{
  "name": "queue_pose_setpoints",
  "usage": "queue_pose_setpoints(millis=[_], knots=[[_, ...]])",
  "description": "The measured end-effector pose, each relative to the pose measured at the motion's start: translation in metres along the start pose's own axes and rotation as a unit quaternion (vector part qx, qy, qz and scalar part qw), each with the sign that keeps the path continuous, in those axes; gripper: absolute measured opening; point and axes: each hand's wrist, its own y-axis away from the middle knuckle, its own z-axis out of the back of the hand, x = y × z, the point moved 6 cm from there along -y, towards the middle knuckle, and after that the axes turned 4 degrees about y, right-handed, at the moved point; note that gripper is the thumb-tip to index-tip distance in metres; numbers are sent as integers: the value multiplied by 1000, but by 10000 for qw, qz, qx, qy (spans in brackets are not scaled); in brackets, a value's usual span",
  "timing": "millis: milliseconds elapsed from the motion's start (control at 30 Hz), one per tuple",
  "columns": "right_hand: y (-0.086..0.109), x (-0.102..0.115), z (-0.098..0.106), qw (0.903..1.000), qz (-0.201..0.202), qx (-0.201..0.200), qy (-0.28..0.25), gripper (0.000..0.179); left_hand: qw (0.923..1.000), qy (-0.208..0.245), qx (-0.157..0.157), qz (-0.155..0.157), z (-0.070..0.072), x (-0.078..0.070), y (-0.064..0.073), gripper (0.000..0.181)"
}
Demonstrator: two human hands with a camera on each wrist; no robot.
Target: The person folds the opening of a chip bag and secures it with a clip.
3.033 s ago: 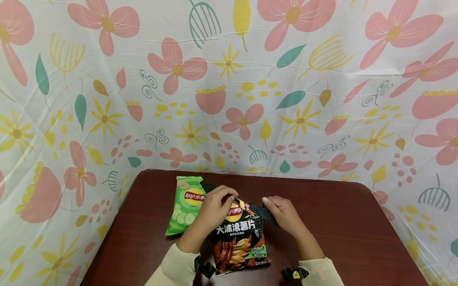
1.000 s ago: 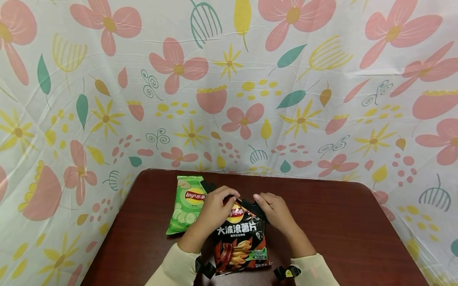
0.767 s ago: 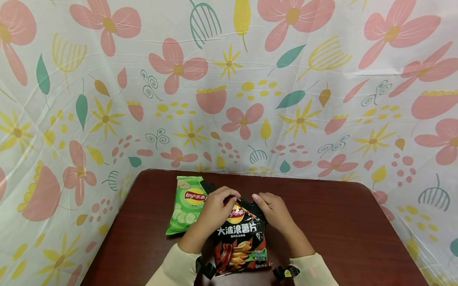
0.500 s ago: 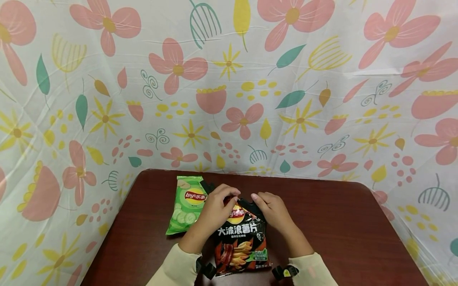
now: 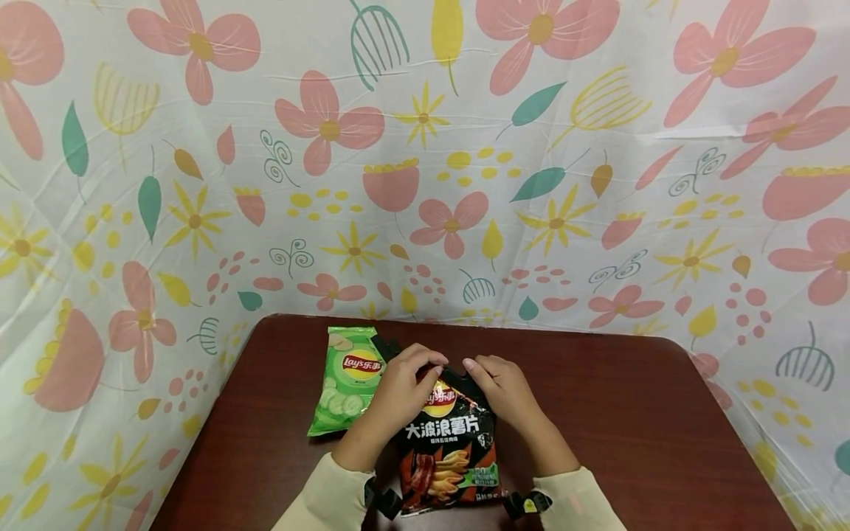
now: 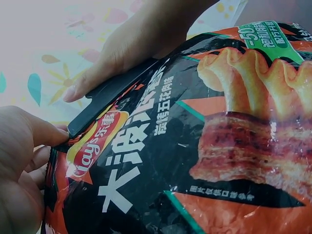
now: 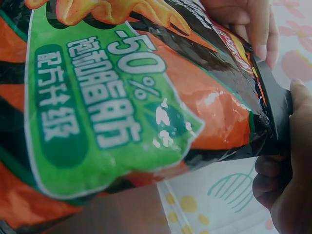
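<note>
A black and orange chip bag (image 5: 448,450) lies between both hands, its printed front facing up. My left hand (image 5: 401,383) pinches its top edge near the left corner, thumb in front and fingers behind in the left wrist view. My right hand (image 5: 508,391) grips a long black bag clip (image 6: 114,92), which lies along the top edge of the bag. In the right wrist view the clip (image 7: 273,97) reaches from the right hand's curled fingers (image 7: 268,180) towards the left hand (image 7: 251,24). Part of the clip is hidden under the right hand.
A green chip bag (image 5: 345,383) lies to the left, partly behind the left hand. Another black piece (image 5: 384,346) shows at its upper right, mostly covered by that hand. The dark wooden table (image 5: 631,428) ends at a flower-printed cloth (image 5: 425,147).
Over three seconds my right hand has moved left and slightly up, bringing the black bag clip along the bag's top edge towards my left hand. The left hand stays nearly still, holding the bag.
</note>
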Motion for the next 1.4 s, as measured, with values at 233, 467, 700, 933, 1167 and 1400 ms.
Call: queue_pose_setpoints(millis=[233,467,700,933,1167,1400], knots=[[0,-1,-2,10000,23,21,-73,38,10000,-50,-25,-6,0,0,0,15],[1,-2,-2,9994,-24,37,-344,43,10000,-2,-16,28,1,0,0,15],[3,-3,-4,9976,-141,122,-665,45,10000,4,-50,30,2,0,0,16],[4,-7,-3,9965,-211,93,-805,45,9997,-6,-214,-83,6,0,-1,15],[4,-12,-1,9959,-390,29,-814,47,9996,24,-280,-32,9,4,-1,15],[6,-18,2,9959,-503,48,-749,45,9992,156,-360,28,13,7,-1,14]])
